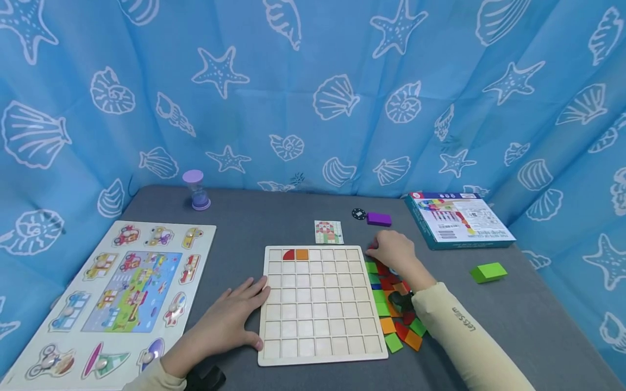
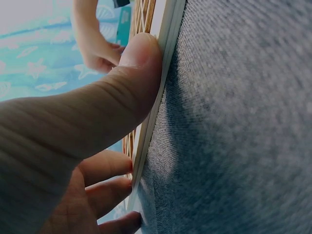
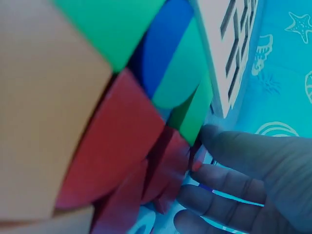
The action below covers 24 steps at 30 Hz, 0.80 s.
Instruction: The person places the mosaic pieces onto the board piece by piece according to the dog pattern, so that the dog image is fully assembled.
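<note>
A wooden grid board [image 1: 320,312] lies in front of me, with a red quarter-round piece [image 1: 289,254] and an orange square piece [image 1: 302,254] in its top row. My left hand [image 1: 227,320] rests along the board's left edge, fingers spread, with the thumb touching the rim [image 2: 155,73]. At the board's upper right corner, my right hand [image 1: 393,252] pinches a small red piece [image 3: 197,165] between thumb and index finger; most of that piece is hidden. Below that hand, green, orange, red and blue pieces [image 1: 387,326] lie heaped along the board's right side, partly under the forearm.
A small pattern card [image 1: 329,232] lies behind the board. Farther back are a black-and-white disc [image 1: 359,214], a purple block [image 1: 379,219] and a purple sand timer [image 1: 198,190]. A picture puzzle board [image 1: 195,239] lies left; a flat box [image 1: 459,220] and green block [image 1: 489,272] lie right.
</note>
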### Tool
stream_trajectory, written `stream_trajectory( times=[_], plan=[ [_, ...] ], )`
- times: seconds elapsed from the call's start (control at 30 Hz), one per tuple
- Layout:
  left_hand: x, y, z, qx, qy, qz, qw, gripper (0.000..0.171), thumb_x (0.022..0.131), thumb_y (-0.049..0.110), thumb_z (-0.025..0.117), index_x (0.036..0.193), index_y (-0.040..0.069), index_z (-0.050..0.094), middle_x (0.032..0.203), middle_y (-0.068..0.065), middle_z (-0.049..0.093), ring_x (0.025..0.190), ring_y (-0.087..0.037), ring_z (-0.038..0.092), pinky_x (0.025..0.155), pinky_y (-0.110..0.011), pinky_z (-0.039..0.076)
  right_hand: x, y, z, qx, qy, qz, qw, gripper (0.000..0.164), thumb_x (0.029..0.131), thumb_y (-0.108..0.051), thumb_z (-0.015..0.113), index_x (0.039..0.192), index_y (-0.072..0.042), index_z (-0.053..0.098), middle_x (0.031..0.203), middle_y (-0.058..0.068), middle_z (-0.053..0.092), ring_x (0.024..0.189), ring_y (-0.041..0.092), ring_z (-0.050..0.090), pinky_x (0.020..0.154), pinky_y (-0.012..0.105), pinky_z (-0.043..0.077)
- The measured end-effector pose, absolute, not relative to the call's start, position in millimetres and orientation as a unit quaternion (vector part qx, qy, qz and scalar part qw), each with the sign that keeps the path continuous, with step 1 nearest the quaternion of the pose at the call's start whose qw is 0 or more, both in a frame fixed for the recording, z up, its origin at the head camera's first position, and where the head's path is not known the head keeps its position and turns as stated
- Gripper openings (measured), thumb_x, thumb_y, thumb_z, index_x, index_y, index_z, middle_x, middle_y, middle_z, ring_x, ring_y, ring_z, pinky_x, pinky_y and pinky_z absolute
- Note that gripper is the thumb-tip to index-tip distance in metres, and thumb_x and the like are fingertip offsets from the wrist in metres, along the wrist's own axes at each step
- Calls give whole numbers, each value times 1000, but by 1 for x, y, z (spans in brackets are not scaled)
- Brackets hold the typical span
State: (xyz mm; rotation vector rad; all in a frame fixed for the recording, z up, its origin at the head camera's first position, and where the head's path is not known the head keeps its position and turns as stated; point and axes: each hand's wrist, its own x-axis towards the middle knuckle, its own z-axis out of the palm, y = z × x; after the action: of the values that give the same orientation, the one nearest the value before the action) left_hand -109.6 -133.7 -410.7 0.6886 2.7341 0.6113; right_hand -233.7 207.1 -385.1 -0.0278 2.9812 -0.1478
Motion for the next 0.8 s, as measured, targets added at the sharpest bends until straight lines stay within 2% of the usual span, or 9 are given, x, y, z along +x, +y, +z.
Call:
stream_trajectory(
  times=[0.13, 0.37, 0.6, 0.8],
  plan=[
    [-110, -133, -410, 235, 941, 208, 127, 100, 54, 48, 77, 137, 11, 36, 147, -3, 22, 134, -31, 17, 95, -63, 20, -236, 205, -387, -24, 996, -49, 72, 20, 76, -30, 66, 82, -11, 60, 71, 3, 55, 62, 20, 49, 51, 34, 39],
    [-109, -134, -410, 239, 939, 211, 127, 99, 54, 48, 76, 137, 11, 36, 147, -3, 22, 134, -31, 17, 95, -64, 19, -233, 189, -379, -55, 994, -80, 39, 29, 74, -27, 68, 97, -9, 62, 81, 4, 60, 64, 19, 51, 54, 34, 43],
    [-110, -135, -410, 236, 940, 210, 127, 99, 54, 49, 76, 137, 12, 35, 147, -2, 22, 134, -31, 17, 96, -63, 19, -221, 135, -367, -182, 978, -93, 31, 19, 74, -25, 68, 89, -13, 65, 75, -3, 59, 62, 11, 50, 53, 27, 42],
    [-111, -135, -412, 240, 941, 201, 125, 99, 55, 50, 75, 138, 13, 35, 147, -1, 20, 134, -30, 16, 96, -62, 19, -222, 105, -376, -213, 975, -49, 36, 16, 74, -22, 67, 88, -14, 66, 72, -5, 59, 63, 11, 49, 50, 26, 40]
  ],
)
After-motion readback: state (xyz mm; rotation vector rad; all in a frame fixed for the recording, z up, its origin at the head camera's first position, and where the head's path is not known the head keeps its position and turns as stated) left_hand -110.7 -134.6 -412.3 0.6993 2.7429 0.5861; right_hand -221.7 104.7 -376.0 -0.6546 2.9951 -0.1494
